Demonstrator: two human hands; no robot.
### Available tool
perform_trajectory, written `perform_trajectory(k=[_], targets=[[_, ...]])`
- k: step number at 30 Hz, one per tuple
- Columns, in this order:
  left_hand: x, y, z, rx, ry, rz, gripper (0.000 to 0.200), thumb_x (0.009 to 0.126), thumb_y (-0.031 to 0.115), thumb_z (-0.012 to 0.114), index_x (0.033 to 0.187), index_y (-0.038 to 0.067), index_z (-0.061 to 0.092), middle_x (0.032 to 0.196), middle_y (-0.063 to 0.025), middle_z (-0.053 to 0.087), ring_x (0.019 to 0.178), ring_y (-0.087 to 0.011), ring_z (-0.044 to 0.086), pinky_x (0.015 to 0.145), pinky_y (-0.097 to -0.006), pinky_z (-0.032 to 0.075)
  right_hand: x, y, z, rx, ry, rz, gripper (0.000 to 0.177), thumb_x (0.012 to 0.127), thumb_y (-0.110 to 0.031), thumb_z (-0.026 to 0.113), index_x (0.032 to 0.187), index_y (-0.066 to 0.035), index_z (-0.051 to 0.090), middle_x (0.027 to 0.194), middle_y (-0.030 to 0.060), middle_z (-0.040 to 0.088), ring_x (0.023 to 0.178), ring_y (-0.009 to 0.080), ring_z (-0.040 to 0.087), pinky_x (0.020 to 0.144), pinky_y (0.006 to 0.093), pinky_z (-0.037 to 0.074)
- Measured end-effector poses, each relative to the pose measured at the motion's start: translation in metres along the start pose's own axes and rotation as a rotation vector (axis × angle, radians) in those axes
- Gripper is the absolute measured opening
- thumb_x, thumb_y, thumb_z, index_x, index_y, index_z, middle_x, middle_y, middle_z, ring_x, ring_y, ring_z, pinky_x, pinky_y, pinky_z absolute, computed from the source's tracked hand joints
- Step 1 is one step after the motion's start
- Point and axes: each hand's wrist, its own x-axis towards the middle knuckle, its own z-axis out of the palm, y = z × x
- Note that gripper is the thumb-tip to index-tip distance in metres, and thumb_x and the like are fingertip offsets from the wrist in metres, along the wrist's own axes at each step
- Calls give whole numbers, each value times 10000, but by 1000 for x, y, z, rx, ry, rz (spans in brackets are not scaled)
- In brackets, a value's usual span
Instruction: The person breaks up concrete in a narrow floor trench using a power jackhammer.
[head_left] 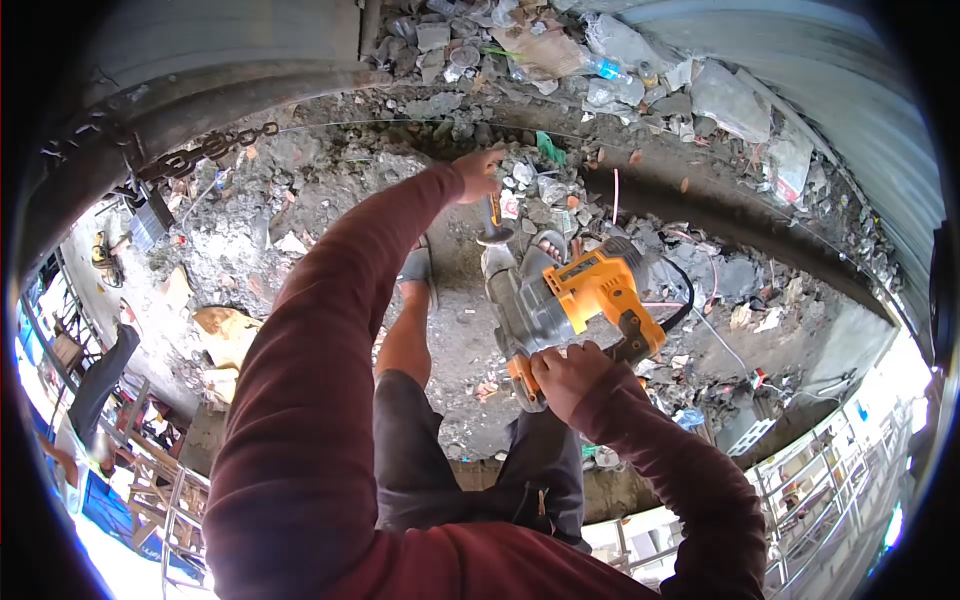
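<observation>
A yellow-and-grey demolition hammer (592,285) lies across the space before my legs. My right hand (572,380) is closed around its near end, beside the black-and-orange rear handle. At the far end, my left hand (478,176) is closed at the top of the upright side handle (493,211), its fingers partly turned from view. The grey metal body of the tool is tilted, and its bit is not distinguishable. A black cord (688,285) loops from the motor end. My sandalled foot (548,245) shows just behind the tool.
Broken concrete and litter (620,90) line the far wall. A trench (680,195) runs to the right. A rusty chain (215,145) hangs at the left. A pale cable (720,340) crosses the rubble. Metal scaffolding (830,480) stands at the lower right. Another person (75,450) is at the left edge.
</observation>
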Motion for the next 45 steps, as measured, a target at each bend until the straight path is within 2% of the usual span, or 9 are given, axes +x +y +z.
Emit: perform_trajectory(k=[2,10,12,25,29,32,37,39,45], targets=[[9,-7,-6,-502,-159,-152,610,900,248,774,1419,37,534,1177,-171,672,832,-199,687,748,-348,614,3,-1,1,-1,-32,19,240,908,-192,593,1115,-87,653,966,46,690,803,239,704,734,413,541],[1,-22,33,-365,372,-652,614,753,472,891,1119,32,671,1030,-102,723,992,-238,706,838,-454,559,19,-5,-23,43,-125,42,262,933,-193,575,1157,-86,658,985,57,725,853,257,724,758,413,554],[-5,-37,44,-1535,217,-315,451,837,347,846,1180,114,670,1020,-44,708,1002,-189,682,824,-429,540,18,-8,-28,21,-165,36,268,933,-186,570,1163,-81,659,1005,64,728,857,268,728,764,422,555],[-132,-82,76,-1205,775,-604,197,908,122,688,1087,79,618,921,-33,637,809,-170,651,641,-346,578,9,25,-22,83,-65,54,351,796,-201,687,1140,-131,693,931,54,718,831,303,715,735,437,555],[-226,-105,140,-1404,619,-741,136,934,200,596,984,74,607,873,-46,622,777,-173,648,635,-332,568,14,29,-39,207,26,168,285,772,-203,703,1053,-160,724,893,57,721,841,324,710,757,442,563],[-261,-162,202,-918,112,-509,154,941,223,612,965,70,610,917,-56,653,766,-173,642,694,-342,577,19,24,-40,238,-14,233,274,773,-201,709,1044,-166,726,889,76,719,842,341,705,759,448,560],[-235,-23,101,148,-567,-538,355,939,306,632,1136,12,602,1088,-216,720,949,-367,716,860,-458,560,9,6,-29,373,66,305,263,772,-207,744,1031,-161,731,876,98,721,866,354,703,769,471,550],[-233,-81,199,271,-567,-192,452,920,346,659,1200,-2,584,1095,-263,708,1057,-417,697,900,-505,535,7,1,-27,417,51,336,339,758,-280,792,1074,-174,730,931,90,732,909,338,710,806,458,557],[-222,-42,224,-251,-258,-574,506,929,316,654,1286,-14,514,1144,-268,698,1098,-433,679,950,-508,522,6,-3,-22,414,56,412,361,752,-307,797,1079,-169,731,943,97,737,905,348,709,802,478,558]])
